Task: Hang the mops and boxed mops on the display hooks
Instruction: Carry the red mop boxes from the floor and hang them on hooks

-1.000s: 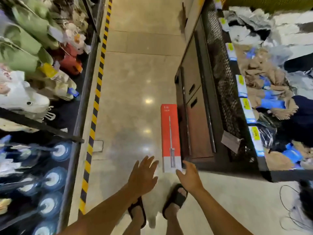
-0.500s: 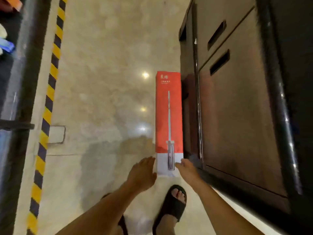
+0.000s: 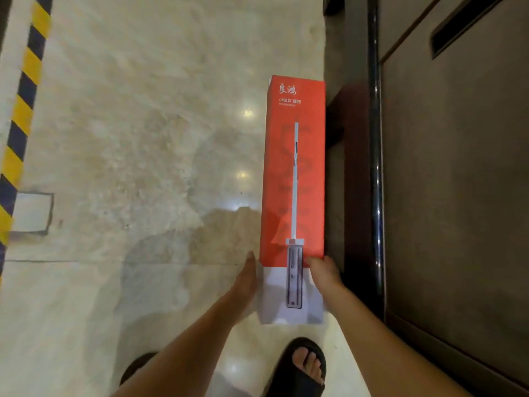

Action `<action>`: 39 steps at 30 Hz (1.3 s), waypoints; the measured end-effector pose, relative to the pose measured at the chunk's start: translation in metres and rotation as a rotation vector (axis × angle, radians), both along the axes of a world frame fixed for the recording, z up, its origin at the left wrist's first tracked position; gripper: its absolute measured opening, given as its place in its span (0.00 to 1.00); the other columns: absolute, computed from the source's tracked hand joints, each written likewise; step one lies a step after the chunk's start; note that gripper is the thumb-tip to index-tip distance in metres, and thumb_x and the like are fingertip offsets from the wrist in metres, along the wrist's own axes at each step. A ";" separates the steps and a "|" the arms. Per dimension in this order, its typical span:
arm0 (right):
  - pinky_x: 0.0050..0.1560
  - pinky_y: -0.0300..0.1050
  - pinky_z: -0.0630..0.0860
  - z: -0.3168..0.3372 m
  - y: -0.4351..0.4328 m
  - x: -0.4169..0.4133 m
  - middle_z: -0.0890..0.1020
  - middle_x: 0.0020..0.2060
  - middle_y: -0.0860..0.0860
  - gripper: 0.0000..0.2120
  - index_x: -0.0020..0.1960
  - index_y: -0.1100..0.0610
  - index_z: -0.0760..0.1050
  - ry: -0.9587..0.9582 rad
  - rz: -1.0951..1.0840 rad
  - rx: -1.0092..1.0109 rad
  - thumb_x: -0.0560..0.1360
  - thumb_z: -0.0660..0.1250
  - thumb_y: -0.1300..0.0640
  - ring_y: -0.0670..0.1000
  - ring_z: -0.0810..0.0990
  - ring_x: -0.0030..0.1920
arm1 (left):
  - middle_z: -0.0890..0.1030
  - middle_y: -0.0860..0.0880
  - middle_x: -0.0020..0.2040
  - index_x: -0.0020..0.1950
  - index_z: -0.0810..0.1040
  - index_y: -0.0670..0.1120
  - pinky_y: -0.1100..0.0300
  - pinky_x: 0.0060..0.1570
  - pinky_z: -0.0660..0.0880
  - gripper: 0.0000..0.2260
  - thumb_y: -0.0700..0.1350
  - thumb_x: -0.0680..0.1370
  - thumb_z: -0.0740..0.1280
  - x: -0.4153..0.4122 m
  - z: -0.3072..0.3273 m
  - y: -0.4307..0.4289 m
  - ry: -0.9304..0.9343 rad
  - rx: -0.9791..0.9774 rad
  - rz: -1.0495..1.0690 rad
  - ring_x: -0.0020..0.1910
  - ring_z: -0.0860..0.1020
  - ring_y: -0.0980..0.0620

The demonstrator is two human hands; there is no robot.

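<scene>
On the floor point(image 3: 143, 138) by the cabinet point(image 3: 458, 196), the left hand point(image 3: 244, 282) is pressing flat against the box point(image 3: 294, 167); the right hand point(image 3: 325, 272) is gripping its opposite edge.

Marble floor point(image 3: 143, 124) w/ yellow-black tape point(image 3: 21, 110) left; dark cabinet point(image 3: 458, 196) right; black sandal point(image 3: 286, 376) btm.

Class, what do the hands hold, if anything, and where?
The boxed mop, at its white near end: left hand flat against one side, right hand curled over the other.

On marble floor point(image 3: 143, 133), boxed mop point(image 3: 294, 173)
</scene>
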State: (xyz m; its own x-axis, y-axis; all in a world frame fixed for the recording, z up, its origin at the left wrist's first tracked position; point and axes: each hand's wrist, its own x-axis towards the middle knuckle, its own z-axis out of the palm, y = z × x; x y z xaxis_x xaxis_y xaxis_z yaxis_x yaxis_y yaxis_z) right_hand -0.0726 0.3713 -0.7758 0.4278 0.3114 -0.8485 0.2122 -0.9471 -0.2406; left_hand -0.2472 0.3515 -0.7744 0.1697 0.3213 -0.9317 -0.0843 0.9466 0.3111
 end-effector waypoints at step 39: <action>0.70 0.60 0.74 0.300 0.040 -0.098 0.85 0.59 0.51 0.38 0.66 0.46 0.78 0.516 -0.198 0.143 0.71 0.57 0.21 0.55 0.82 0.62 | 0.86 0.45 0.53 0.63 0.74 0.47 0.57 0.40 0.84 0.18 0.51 0.78 0.73 -0.145 0.287 -0.037 0.186 0.291 -0.037 0.45 0.88 0.49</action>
State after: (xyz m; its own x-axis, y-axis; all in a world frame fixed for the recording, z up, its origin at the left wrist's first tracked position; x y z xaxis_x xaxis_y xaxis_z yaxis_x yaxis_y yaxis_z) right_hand -0.1710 0.4115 -0.4757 0.0306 0.3945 -0.9184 -0.1452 -0.9073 -0.3946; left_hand -0.3922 0.3146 -0.4871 0.0223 0.5745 -0.8182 0.0314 0.8176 0.5749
